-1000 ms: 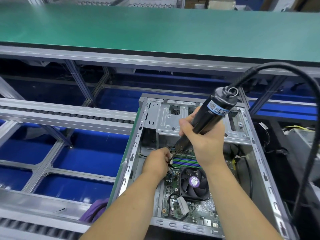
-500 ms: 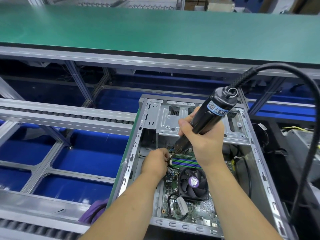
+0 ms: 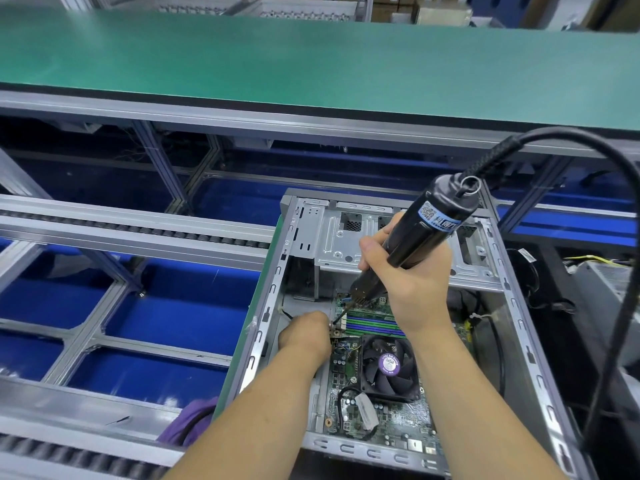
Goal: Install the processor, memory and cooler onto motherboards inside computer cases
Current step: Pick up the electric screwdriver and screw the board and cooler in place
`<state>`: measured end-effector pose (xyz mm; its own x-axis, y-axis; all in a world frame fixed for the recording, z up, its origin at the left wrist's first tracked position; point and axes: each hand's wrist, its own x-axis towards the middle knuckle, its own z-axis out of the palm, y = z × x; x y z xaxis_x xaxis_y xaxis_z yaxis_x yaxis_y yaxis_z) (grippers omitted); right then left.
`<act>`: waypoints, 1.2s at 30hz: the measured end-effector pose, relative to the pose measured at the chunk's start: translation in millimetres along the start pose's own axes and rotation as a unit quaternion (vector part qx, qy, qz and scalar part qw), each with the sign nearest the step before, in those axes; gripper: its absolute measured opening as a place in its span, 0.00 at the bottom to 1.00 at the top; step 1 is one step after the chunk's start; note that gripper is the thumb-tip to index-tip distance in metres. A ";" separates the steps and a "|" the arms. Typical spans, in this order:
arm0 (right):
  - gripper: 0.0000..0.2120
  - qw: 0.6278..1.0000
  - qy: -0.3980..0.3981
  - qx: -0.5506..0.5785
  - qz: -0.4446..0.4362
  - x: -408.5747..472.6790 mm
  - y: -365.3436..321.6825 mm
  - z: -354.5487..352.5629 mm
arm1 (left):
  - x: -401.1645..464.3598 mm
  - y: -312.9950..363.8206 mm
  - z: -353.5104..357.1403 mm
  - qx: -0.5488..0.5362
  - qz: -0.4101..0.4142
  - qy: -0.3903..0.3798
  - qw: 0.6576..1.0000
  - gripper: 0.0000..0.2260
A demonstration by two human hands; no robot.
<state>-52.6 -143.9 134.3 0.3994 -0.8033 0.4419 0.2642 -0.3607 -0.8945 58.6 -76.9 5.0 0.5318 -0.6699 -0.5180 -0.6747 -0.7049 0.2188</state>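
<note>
An open grey computer case [image 3: 519, 327] lies in front of me with a green motherboard [image 3: 391, 417] inside. A black cooler fan with a purple hub [image 3: 388, 367] sits on the board, and green and purple memory slots [image 3: 372, 323] lie just beyond it. My right hand [image 3: 412, 282] grips a black electric screwdriver [image 3: 433, 223], tilted, its bit pointing down to the board's left edge. My left hand [image 3: 304, 332] rests by the bit tip with fingers curled; what they pinch is hidden.
The screwdriver's thick black cable [image 3: 616, 271] loops up and down the right side. A green workbench surface [image 3: 311, 64] spans the back. Roller rails [image 3: 138, 233] and blue bins [image 3: 173, 306] lie to the left. A purple cloth [image 3: 194, 420] sits near the case's front corner.
Both hands and the screwdriver hold nearly the same place; the view has shifted very slightly.
</note>
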 end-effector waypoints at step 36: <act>0.08 1.000 -0.007 -0.014 0.018 -4.4 16.6 1.1 | -5.3 1.8 -5.8 -0.087 -0.034 -0.010 0.996 0.10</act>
<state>-48.9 -145.8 117.6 0.4208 -0.8094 0.4096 0.2239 -0.3449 -0.9116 57.6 -75.9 12.9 0.5621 -0.6155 -0.5525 -0.5379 -0.7795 0.3210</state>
